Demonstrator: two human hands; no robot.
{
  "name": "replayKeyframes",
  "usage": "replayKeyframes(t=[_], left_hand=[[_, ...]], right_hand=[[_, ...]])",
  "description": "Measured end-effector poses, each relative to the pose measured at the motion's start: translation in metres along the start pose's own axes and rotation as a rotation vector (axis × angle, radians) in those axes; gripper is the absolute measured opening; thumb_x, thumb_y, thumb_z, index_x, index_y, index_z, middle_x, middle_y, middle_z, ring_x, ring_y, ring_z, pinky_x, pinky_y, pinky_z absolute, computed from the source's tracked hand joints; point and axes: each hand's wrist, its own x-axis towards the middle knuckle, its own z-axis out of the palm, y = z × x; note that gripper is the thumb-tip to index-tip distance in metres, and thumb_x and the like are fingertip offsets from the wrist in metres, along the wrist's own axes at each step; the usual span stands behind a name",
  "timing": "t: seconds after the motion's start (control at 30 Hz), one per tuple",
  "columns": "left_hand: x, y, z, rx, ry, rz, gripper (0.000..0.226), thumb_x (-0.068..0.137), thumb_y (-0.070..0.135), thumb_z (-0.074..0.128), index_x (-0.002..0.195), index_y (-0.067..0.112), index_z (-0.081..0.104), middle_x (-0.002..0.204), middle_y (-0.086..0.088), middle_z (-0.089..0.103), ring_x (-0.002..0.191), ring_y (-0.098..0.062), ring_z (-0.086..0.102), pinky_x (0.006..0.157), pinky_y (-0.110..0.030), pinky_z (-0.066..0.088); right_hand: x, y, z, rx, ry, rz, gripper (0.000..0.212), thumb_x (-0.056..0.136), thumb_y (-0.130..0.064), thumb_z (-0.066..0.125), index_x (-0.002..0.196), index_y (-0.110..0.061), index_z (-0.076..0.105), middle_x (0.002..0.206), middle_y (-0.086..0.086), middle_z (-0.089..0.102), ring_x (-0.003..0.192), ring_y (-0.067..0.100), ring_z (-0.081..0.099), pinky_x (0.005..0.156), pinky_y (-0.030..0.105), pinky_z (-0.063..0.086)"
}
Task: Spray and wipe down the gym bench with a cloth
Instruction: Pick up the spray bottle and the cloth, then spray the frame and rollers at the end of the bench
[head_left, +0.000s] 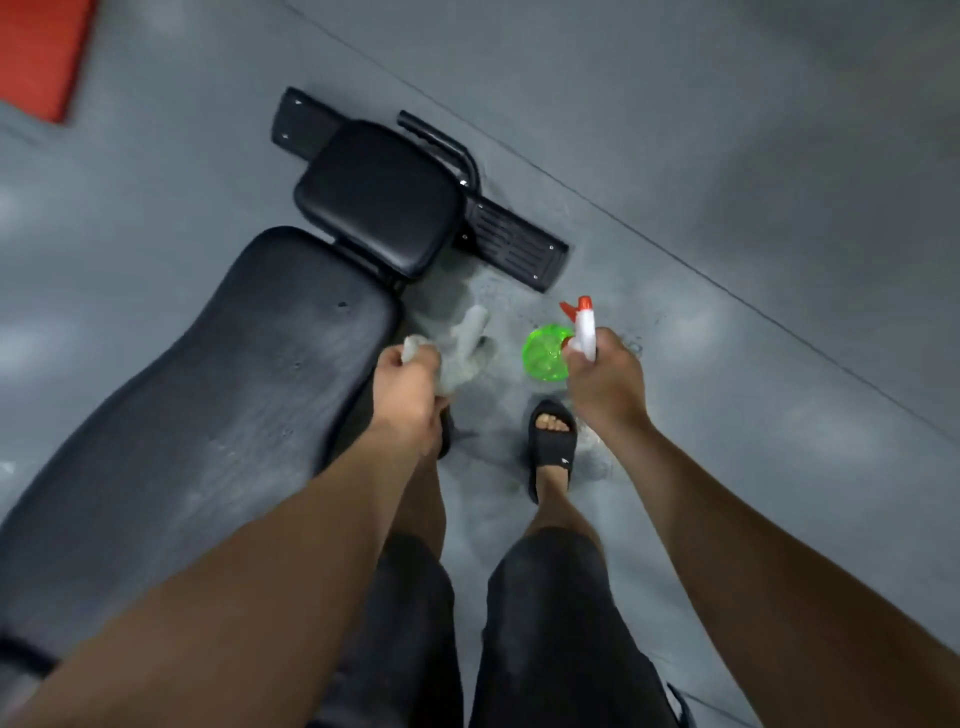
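Observation:
A black padded gym bench fills the left: its long back pad (208, 395) runs toward me and a smaller square seat pad (379, 195) lies beyond it. My left hand (410, 387) grips a crumpled grey cloth (465, 343) just off the long pad's right edge. My right hand (605, 382) holds a spray bottle by its white head with red nozzle and trigger (584, 325); the bottle's green body (545, 353) hangs over the floor. The long pad's surface shows pale streaks and droplets.
The bench's black metal foot (514, 249) and a curved handle (441, 143) lie on the grey floor beyond the seat pad. My feet in black sandals (550, 447) stand right of the bench. A red mat (39, 52) sits at far upper left.

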Motion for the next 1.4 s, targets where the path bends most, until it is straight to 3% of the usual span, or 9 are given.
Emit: replayKeyframes(t=[0.07,0.2,0.33,0.53,0.87,1.0,1.17,1.27,1.4], left_hand=[[-0.036,0.007,-0.037,-0.057,0.057,-0.005,0.015,0.093,0.021,0.059,0.105,0.016,0.052,0.09,-0.014,0.062,0.063,-0.023,0.058,0.051,-0.03,0.049],[-0.09,0.006,-0.108,-0.14,0.134,0.058,0.007,0.101,0.015,0.05,0.107,0.015,0.053,0.101,-0.014,0.067,0.076,-0.019,0.07,0.06,-0.035,0.06],[-0.145,-0.006,-0.175,-0.269,0.214,0.089,0.013,0.101,0.026,0.055,0.106,0.015,0.06,0.104,-0.013,0.068,0.084,-0.022,0.068,0.069,-0.039,0.057],[-0.229,-0.051,-0.259,-0.6,0.252,0.116,0.028,0.087,0.024,0.059,0.113,0.012,0.06,0.115,-0.015,0.072,0.107,-0.032,0.071,0.098,-0.059,0.053],[-0.328,-0.169,-0.401,-0.733,0.654,0.218,0.016,0.098,0.016,0.057,0.103,0.023,0.071,0.09,0.009,0.075,0.08,-0.001,0.069,0.068,-0.016,0.053],[-0.366,-0.213,-0.467,-0.777,0.757,0.21,0.015,0.098,0.019,0.056,0.097,0.012,0.07,0.082,0.002,0.07,0.067,-0.004,0.062,0.057,-0.018,0.05],[-0.401,-0.273,-0.553,-0.823,0.76,0.128,0.021,0.083,0.026,0.045,0.087,0.024,0.066,0.086,-0.007,0.073,0.078,-0.03,0.069,0.051,-0.03,0.042],[-0.421,-0.298,-0.594,-0.799,0.724,0.185,0.019,0.087,0.022,0.048,0.093,0.022,0.066,0.083,-0.003,0.07,0.072,-0.022,0.065,0.056,-0.029,0.045],[-0.444,-0.326,-0.647,-0.696,0.711,0.318,0.016,0.093,0.011,0.055,0.097,0.022,0.067,0.086,0.005,0.07,0.078,-0.009,0.063,0.07,-0.028,0.052]], right_hand=[[-0.032,-0.024,-0.009,-0.012,-0.053,-0.096,0.014,0.098,-0.028,0.059,0.1,-0.014,0.063,0.084,0.007,0.065,0.082,0.03,0.061,0.066,0.033,0.04],[-0.084,-0.07,-0.029,-0.072,-0.168,-0.282,0.013,0.098,-0.024,0.058,0.101,-0.014,0.066,0.087,0.007,0.067,0.081,0.025,0.059,0.065,0.029,0.036],[-0.131,-0.113,-0.039,-0.19,-0.264,-0.482,0.016,0.098,-0.025,0.06,0.099,-0.01,0.064,0.085,0.009,0.066,0.082,0.03,0.062,0.072,0.038,0.049],[-0.217,-0.16,-0.019,-0.403,-0.494,-0.773,0.016,0.099,-0.027,0.058,0.107,-0.015,0.066,0.09,0.003,0.065,0.084,0.022,0.06,0.07,0.032,0.043],[-0.404,-0.168,0.078,-0.732,-0.814,-1.169,0.015,0.098,-0.036,0.06,0.096,-0.021,0.063,0.077,-0.003,0.061,0.074,0.021,0.06,0.065,0.036,0.046],[-0.486,-0.159,0.121,-0.787,-0.896,-1.309,0.012,0.096,-0.028,0.066,0.097,-0.016,0.069,0.085,0.0,0.055,0.08,0.02,0.056,0.071,0.034,0.043],[-0.584,-0.145,0.182,-0.792,-0.942,-1.428,0.015,0.095,-0.025,0.069,0.105,-0.015,0.071,0.105,-0.003,0.05,0.096,0.015,0.054,0.085,0.022,0.039],[-0.647,-0.143,0.209,-0.788,-1.048,-1.417,0.006,0.099,-0.028,0.062,0.102,-0.032,0.065,0.094,-0.016,0.061,0.092,0.014,0.059,0.075,0.018,0.041],[-0.73,-0.141,0.236,-0.738,-1.113,-1.426,0.007,0.094,-0.043,0.064,0.097,-0.037,0.066,0.09,-0.006,0.068,0.085,0.016,0.062,0.08,0.036,0.051]])
